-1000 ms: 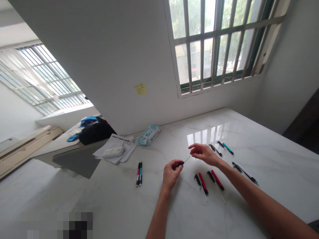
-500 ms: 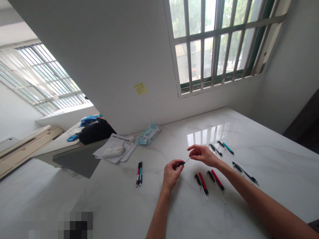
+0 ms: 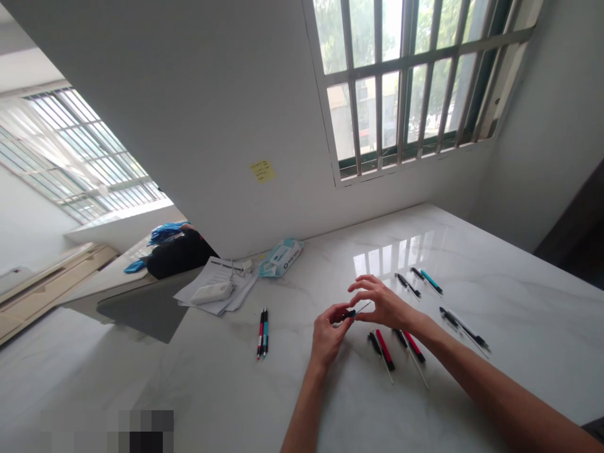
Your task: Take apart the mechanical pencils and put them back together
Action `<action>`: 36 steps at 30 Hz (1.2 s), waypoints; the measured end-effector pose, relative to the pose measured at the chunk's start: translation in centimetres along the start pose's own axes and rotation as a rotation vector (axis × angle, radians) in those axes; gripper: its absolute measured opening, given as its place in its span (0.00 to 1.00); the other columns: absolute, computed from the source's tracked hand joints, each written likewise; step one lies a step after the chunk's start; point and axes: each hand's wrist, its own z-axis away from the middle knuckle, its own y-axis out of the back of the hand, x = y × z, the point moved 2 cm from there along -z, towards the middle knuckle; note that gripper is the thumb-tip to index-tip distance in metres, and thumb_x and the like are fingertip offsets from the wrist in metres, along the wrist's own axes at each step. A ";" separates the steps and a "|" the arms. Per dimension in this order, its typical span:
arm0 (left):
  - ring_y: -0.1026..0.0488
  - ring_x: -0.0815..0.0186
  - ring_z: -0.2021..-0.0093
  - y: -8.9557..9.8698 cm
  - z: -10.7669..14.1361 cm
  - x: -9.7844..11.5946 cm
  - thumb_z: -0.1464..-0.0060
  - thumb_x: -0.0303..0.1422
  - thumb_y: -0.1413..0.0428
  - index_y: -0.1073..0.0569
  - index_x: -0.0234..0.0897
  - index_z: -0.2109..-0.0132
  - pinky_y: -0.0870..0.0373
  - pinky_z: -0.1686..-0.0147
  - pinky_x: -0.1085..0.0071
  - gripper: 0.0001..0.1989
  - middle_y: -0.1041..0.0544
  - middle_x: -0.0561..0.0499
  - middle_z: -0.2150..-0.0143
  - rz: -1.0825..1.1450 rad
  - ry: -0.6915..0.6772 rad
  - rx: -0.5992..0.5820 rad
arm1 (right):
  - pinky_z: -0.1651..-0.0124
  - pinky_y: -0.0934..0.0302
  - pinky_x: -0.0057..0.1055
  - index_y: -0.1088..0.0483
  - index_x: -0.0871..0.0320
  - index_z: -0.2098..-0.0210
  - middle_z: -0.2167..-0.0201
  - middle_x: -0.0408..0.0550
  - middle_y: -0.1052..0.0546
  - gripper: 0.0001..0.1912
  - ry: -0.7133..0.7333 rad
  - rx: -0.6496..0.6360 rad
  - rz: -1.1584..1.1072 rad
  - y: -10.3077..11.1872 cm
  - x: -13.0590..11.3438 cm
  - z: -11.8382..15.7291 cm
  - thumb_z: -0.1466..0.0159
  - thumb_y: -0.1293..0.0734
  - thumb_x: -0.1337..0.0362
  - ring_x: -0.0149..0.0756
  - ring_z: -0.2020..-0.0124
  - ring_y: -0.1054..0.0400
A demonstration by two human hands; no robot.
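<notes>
My left hand (image 3: pixel 328 333) is closed on a short black pen part (image 3: pixel 348 314), held just above the white marbled table. A thin refill (image 3: pixel 363 307) sticks out of that part towards the right. My right hand (image 3: pixel 381 303) has curved over from the right, its thumb and index fingertips closed at the refill's base, against the pen part. Just below the right hand lie a red pen barrel (image 3: pixel 385 349) and a second red barrel (image 3: pixel 416 347), each beside a black part and a thin refill. The right wrist partly covers the second set.
Two assembled pens (image 3: pixel 263 333) lie side by side at left. Farther right are a teal barrel (image 3: pixel 430 280), black pen parts (image 3: pixel 408 285) and a clear-barrelled set (image 3: pixel 465 328). A wipes pack (image 3: pixel 282 258) and papers (image 3: pixel 207 308) with a white device are near the wall.
My right hand has moved down and left along the refill, up to my left fingers. Its fingertips are now at the pen part instead of the refill's far end.
</notes>
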 end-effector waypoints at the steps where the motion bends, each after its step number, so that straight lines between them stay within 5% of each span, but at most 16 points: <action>1: 0.18 0.58 0.55 -0.1 0.0 0.0 0.45 0.38 0.35 0.18 0.38 0.50 0.23 0.48 0.62 0.17 0.15 0.45 0.56 0.001 -0.004 -0.006 | 0.36 0.38 0.53 0.19 0.48 0.60 0.46 0.48 0.21 0.09 -0.006 -0.001 -0.011 -0.1 -0.1 0.0 0.39 0.22 0.65 0.51 0.37 0.36; 5: 0.20 0.60 0.58 -0.1 0.0 0.1 0.46 0.38 0.34 0.19 0.38 0.49 0.23 0.53 0.65 0.18 0.16 0.45 0.57 0.004 -0.003 0.003 | 0.36 0.37 0.52 0.20 0.49 0.63 0.50 0.50 0.19 0.03 -0.077 0.044 -0.153 0.1 -0.3 -0.1 0.37 0.24 0.61 0.51 0.39 0.34; 12: 0.23 0.65 0.62 0.8 -0.3 -0.7 0.46 0.38 0.35 0.19 0.39 0.48 0.27 0.61 0.70 0.19 0.18 0.47 0.59 -0.054 0.018 0.093 | 0.48 0.29 0.42 0.30 0.54 0.62 0.61 0.49 0.18 0.13 -0.366 0.322 -0.698 1.5 2.3 -0.2 0.36 0.28 0.53 0.43 0.56 0.22; 15: 0.24 0.65 0.64 1.1 -0.4 -0.9 0.47 0.38 0.36 0.19 0.39 0.49 0.28 0.62 0.71 0.19 0.19 0.48 0.59 -0.053 0.020 0.112 | 0.54 0.29 0.40 0.29 0.54 0.62 0.64 0.48 0.18 0.11 -0.418 0.312 -0.571 1.3 3.7 0.1 0.36 0.28 0.53 0.42 0.61 0.23; 20: 0.26 0.67 0.66 1.1 -0.5 -0.9 0.46 0.38 0.36 0.19 0.38 0.49 0.30 0.64 0.72 0.18 0.19 0.48 0.60 -0.063 0.023 0.119 | 0.57 0.32 0.39 0.21 0.51 0.64 0.64 0.47 0.17 0.07 -0.383 0.090 -0.055 1.2 4.6 0.8 0.35 0.31 0.58 0.42 0.62 0.24; 25: 0.26 0.68 0.68 1.3 -0.5 -1.0 0.47 0.39 0.36 0.19 0.38 0.49 0.32 0.67 0.73 0.18 0.19 0.49 0.61 -0.055 0.032 0.132 | 0.60 0.34 0.37 0.18 0.49 0.59 0.62 0.48 0.17 0.11 -0.313 -0.102 -0.030 1.2 4.6 1.4 0.41 0.24 0.56 0.44 0.63 0.25; 29: 0.27 0.68 0.67 1.3 -0.5 -1.2 0.46 0.40 0.36 0.19 0.39 0.49 0.32 0.67 0.73 0.18 0.20 0.49 0.60 -0.057 0.033 0.132 | 0.56 0.34 0.37 0.18 0.49 0.59 0.62 0.47 0.17 0.13 -0.222 -0.197 -0.056 -0.1 4.3 1.5 0.44 0.24 0.64 0.46 0.59 0.25; 32: 0.27 0.67 0.68 1.2 -0.5 -1.2 0.47 0.40 0.36 0.19 0.38 0.49 0.32 0.68 0.73 0.19 0.19 0.48 0.60 -0.052 0.033 0.129 | 0.59 0.34 0.36 0.21 0.48 0.51 0.63 0.44 0.17 0.16 -0.285 -0.156 -0.101 -0.6 4.4 1.4 0.39 0.30 0.66 0.40 0.66 0.26; 36: 0.26 0.67 0.67 1.1 -0.4 -1.2 0.47 0.38 0.35 0.19 0.38 0.49 0.31 0.68 0.73 0.19 0.19 0.48 0.60 -0.048 0.028 0.118 | 0.64 0.33 0.34 0.30 0.52 0.42 0.62 0.46 0.20 0.21 -0.428 0.093 -0.314 0.3 4.8 0.8 0.34 0.33 0.57 0.36 0.68 0.26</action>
